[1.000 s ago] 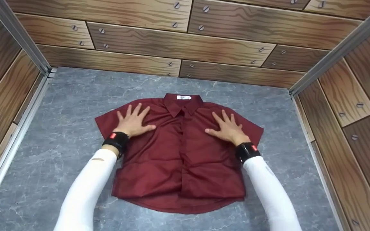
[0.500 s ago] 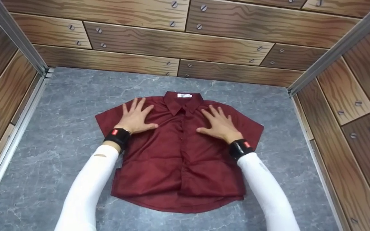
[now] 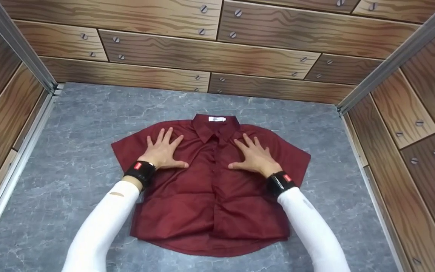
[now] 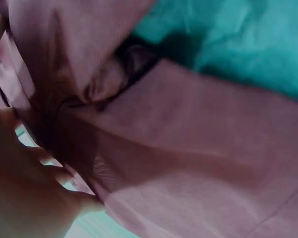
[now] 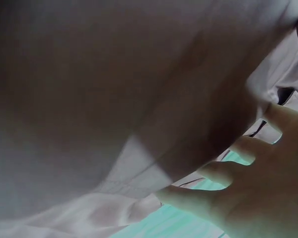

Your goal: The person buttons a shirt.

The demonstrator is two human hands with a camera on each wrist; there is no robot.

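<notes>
A dark red short-sleeved button shirt [image 3: 193,211] lies front up, its collar [image 3: 204,130] pointing away from me and a white label inside the neck. My left hand [image 3: 161,152] rests on the left side of its chest with fingers spread. On the right side of the chest lies my right hand [image 3: 256,155], fingers also spread and thumb turned toward the button line. Close cloth fills much of the left wrist view, where the left hand [image 4: 35,183] touches it. In the right wrist view the right hand [image 5: 258,178] lies against the fabric.
The shirt lies on a grey marbled surface [image 3: 66,151]. Wood-patterned panels [image 3: 164,49] stand behind and at both sides, with metal rails [image 3: 395,56] at the corners. Each wrist wears a black band [image 3: 141,173] over or beside a white sleeve [image 3: 100,226].
Both hands have slid inward toward the button line, the right one farther. In the latest half second hands and shirt appear lower in the head view, as does the background. The shirt stays spread.
</notes>
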